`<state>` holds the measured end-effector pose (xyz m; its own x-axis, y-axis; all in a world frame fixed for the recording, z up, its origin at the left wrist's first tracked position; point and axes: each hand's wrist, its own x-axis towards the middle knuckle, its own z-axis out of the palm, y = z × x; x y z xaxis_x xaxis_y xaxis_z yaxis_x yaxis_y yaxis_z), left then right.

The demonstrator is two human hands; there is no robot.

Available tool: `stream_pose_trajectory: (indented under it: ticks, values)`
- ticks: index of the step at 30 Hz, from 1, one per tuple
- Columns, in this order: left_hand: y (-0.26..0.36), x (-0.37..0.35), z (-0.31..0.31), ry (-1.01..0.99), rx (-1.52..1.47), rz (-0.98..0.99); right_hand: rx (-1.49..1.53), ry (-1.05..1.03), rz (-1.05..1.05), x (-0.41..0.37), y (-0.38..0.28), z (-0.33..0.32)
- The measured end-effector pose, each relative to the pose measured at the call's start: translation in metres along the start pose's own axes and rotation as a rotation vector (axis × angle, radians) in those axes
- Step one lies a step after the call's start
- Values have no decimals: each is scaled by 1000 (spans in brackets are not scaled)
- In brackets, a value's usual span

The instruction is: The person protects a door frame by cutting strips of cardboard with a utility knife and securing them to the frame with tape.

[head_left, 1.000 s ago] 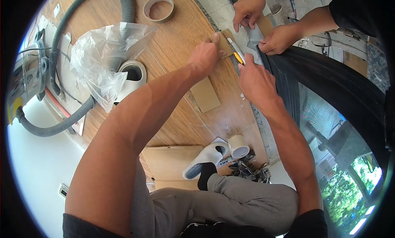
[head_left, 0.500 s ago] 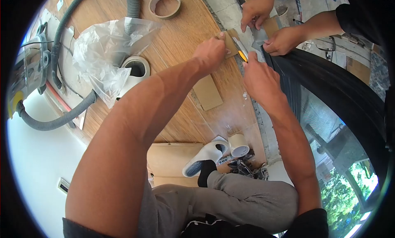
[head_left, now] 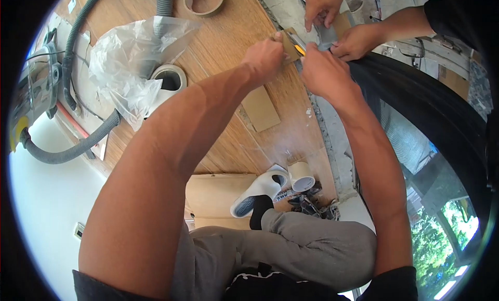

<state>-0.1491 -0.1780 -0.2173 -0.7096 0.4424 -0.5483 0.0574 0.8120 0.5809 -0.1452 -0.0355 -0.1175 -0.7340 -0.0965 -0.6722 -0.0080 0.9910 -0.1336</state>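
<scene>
My right hand (head_left: pixel 325 69) is closed around a yellow utility knife (head_left: pixel 299 48), its metal blade end pointing up and left. The blade end lies over the edge of a small brown cardboard piece (head_left: pixel 289 34). Bent fingers of my left hand (head_left: pixel 266 56) grip that cardboard from its left side. Another flat strip of cardboard (head_left: pixel 261 109) lies on the wooden floor just below my left hand. At the upper right, another person's hands (head_left: pixel 353 42) hold a grey strip (head_left: pixel 326 36) close to my right hand.
A clear plastic bag (head_left: pixel 125 61) and a tape roll (head_left: pixel 170 81) lie left, near a grey vacuum hose (head_left: pixel 78 150). One tape roll (head_left: pixel 205 0) is at the top, another (head_left: pixel 301 177) by my white shoe (head_left: pixel 257 193). A black frame (head_left: pixel 426 95) with glass stands right.
My right hand has moved up and slightly left with the knife, closer to my left hand. The other person's right hand has shifted slightly upward.
</scene>
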Motion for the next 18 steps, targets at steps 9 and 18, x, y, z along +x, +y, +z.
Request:
stream_pose_trajectory:
  ticks: [9,18]
  values:
    - [-2,2,4,27,34,10,-18,4,-1,-4,0,-2]
    - [0,1,1,32,44,-14,-36,-58,25,-14,4,7]
